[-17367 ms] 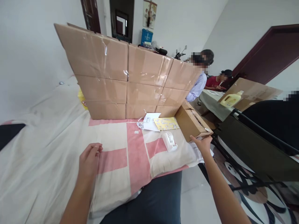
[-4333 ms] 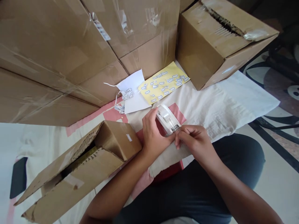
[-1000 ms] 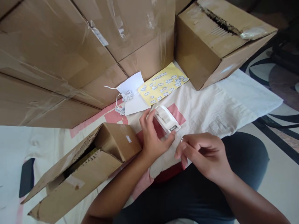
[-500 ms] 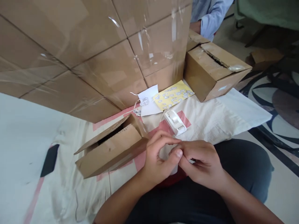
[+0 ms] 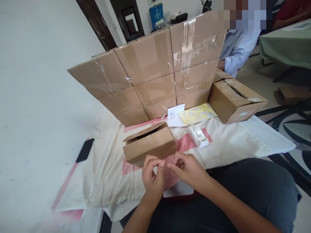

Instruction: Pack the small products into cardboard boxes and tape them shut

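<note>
Both my hands are raised above my lap, thumb and fingers of each pinched together and the fingertips nearly meeting. Whatever my left hand (image 5: pixel 153 173) pinches is too small to make out. The same goes for my right hand (image 5: pixel 186 166). Under them lies a white sheet (image 5: pixel 178 189) close to my lap. An open-flapped cardboard box (image 5: pixel 150 145) stands just beyond my left hand. Past my right hand sits a white tape dispenser (image 5: pixel 198 136) on the cloth. Farther back are a yellow sheet with small white labels (image 5: pixel 198 114) and a white paper (image 5: pixel 177 118) bearing a small whitish bundle with string.
A tall wall of taped cardboard boxes (image 5: pixel 155 87) rises behind the papers. Another carton (image 5: pixel 238 97) stands at the right, near a person in a light blue sleeve (image 5: pixel 239 55). A black phone-like slab (image 5: pixel 85 150) lies on the cloth (image 5: pixel 107 181) at left.
My view has tilted up and pulled back, showing the top of the box wall and the room behind. My hands have drawn slightly apart, their fingertips still pinched.
</note>
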Demonstrator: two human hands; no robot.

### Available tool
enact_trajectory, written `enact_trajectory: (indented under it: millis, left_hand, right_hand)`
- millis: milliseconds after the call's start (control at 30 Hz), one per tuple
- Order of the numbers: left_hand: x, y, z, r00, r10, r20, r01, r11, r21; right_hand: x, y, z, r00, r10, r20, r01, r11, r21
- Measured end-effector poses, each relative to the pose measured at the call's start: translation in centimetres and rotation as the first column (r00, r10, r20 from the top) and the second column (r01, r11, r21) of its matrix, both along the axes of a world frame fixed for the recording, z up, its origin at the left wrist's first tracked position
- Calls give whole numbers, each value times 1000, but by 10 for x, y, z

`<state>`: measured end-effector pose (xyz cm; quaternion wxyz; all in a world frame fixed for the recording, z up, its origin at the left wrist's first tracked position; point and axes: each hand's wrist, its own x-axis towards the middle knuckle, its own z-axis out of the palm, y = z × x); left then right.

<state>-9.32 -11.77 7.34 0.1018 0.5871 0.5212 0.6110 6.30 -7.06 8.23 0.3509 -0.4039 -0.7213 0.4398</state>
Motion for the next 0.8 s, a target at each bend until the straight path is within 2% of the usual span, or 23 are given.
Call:
enact_trajectory:
  millis: [67,133,200,267,367,467,567,667,800]
  left_hand:
    - [-14,-5,6,979,189,72,-193,980,55]
    - [-35,-7,16,944,296,147,-304,952,38]
    - [-61,-8,27,946,289,149,-288,957,-26]
    - [-87,-7,36,969,228,92,-217,970,-114]
    - [-120,-5,47,989,148,-12,-147,963,-228]
    - [-137,-1,56,991,71,-114,-102,952,-288]
    - [-140,4,63,985,-11,-173,-47,943,-330]
    - [-138,9,66,977,-44,-207,-32,936,-350]
    - [-139,15,66,955,-31,-296,-84,926,-368]
  right_hand:
    - [-3,6,-6,996,-38,86,41,998,-37]
    - [-1,13,-12,984,-95,152,92,995,26]
    - [1,19,-14,981,-133,144,114,984,134]
    - [2,23,-9,980,-169,101,133,948,290]
    - [-2,28,13,971,-215,108,121,824,554]
    - [-16,38,42,930,-211,302,-54,732,679]
    - [-34,57,60,840,-146,523,-294,687,664]
    - [-49,74,54,766,-76,638,-435,669,603]
    - [-55,77,30,741,-85,666,-456,665,592]
